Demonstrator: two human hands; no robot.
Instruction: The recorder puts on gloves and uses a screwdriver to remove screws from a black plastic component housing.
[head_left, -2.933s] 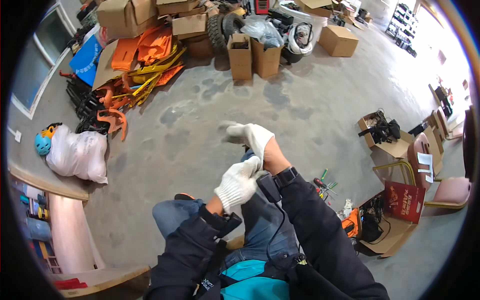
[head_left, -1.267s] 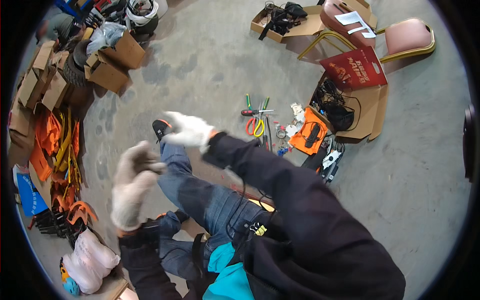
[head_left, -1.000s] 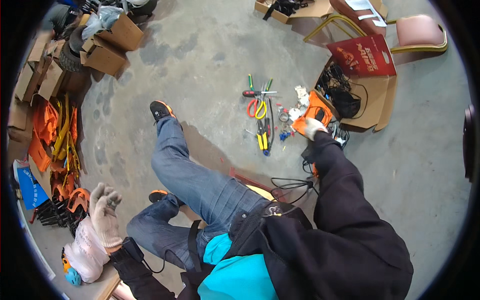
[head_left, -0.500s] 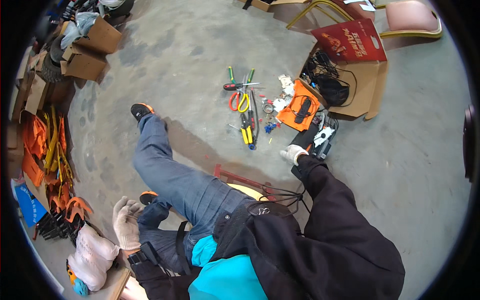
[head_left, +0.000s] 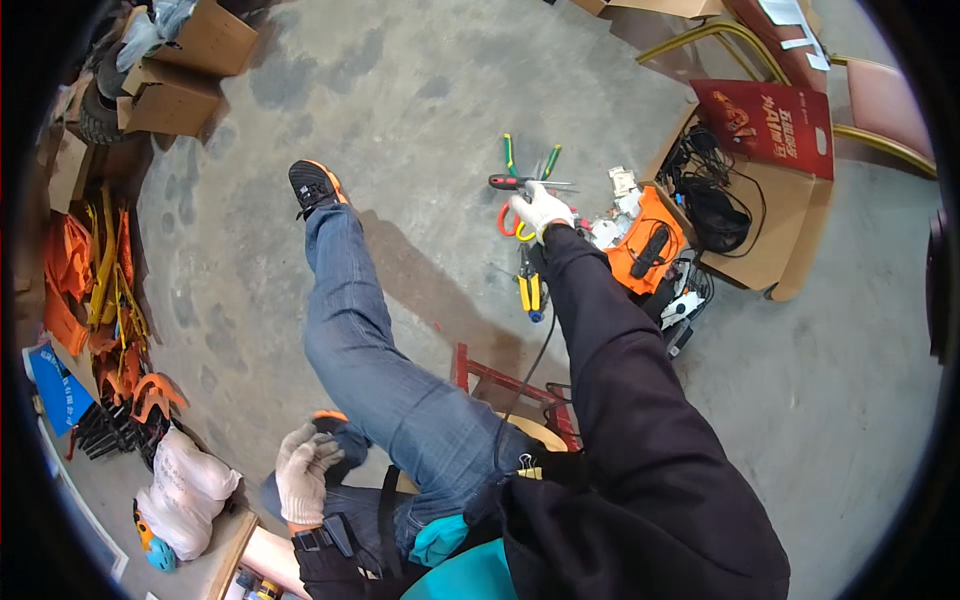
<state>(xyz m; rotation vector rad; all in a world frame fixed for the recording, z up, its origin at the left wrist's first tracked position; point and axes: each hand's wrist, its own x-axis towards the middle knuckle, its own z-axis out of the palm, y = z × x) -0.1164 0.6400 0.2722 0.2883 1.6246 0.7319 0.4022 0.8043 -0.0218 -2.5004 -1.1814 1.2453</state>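
In a white knitted glove, my right hand (head_left: 541,210) reaches out over tools on the concrete floor. Its fingertips are at a screwdriver (head_left: 507,182) with a red-and-black handle; whether they grip it cannot be made out. Beneath the hand, scissors (head_left: 508,219) with red and yellow finger loops are partly covered. Green-handled pliers (head_left: 509,155) lie just beyond, and yellow-and-black pliers (head_left: 529,285) lie nearer to me. My gloved left hand (head_left: 303,475) hovers by my bent leg, fingers loosely curled and apart, holding nothing visible.
Right of the tools lie white plastic pieces (head_left: 622,190), an orange panel (head_left: 645,240) with a black device, and a carton (head_left: 790,230) of cables. A red metal frame (head_left: 510,385) stands beside my leg. Orange and yellow parts (head_left: 105,290) and a white bag (head_left: 190,490) are on the left.
My right hand has moved from the black devices beside the orange panel, forward and left to the hand tools. My left hand stays near my leg. The view has shifted.
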